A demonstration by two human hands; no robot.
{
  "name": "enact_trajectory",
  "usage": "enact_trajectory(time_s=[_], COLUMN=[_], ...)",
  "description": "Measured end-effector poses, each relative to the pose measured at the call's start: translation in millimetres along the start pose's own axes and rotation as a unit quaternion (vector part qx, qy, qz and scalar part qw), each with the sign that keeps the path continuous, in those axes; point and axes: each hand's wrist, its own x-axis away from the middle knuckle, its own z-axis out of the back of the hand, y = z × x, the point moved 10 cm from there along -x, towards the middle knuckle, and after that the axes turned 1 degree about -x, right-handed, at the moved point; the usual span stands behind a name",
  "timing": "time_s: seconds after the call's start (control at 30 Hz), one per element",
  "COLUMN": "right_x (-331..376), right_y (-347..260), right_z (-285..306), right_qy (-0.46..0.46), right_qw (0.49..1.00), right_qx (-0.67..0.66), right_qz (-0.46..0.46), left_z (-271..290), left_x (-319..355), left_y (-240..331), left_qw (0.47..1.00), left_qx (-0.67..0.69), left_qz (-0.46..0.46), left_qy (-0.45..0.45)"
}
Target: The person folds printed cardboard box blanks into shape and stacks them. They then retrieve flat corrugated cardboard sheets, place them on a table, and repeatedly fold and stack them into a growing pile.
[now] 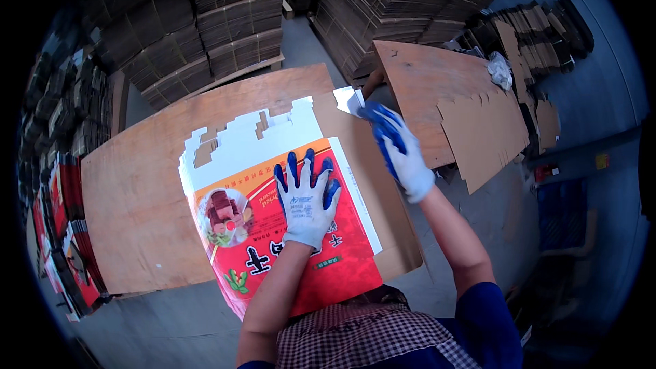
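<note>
Both of my hands wear white work gloves with blue-coated fingers. My left hand lies flat with its fingers spread on a red and orange printed cardboard sheet, a flat die-cut box blank with white notched flaps along its far side. More sheets lie squared under it, with only their edges showing. Off to the right and higher up, my right hand is closed on a small white cardboard scrap at its fingertips. Plain brown cardboard lies under the right side of the printed stack.
A wooden board table carries the stack. A second board, at right, bears a brown cardboard sheet and crumpled clear plastic. Tall cardboard stacks stand behind; red printed blanks are piled at left.
</note>
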Motion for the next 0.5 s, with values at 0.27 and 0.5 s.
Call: enact_trajectory(time_s=[0.27,0.5], right_x=[-47,-52], right_y=[27,36], right_z=[-75,-81], right_qy=[-0.127,-0.113], right_qw=[0.895,0.875], right_qx=[0.408,0.457], right_qz=[0.131,0.115], left_z=[-2,0], left_x=[-2,-2], left_y=[-5,-7], left_qw=[1.0,1.0], left_qx=[-0.002,-0.012], left_qz=[0.01,0.009], left_qy=[-0.014,-0.005])
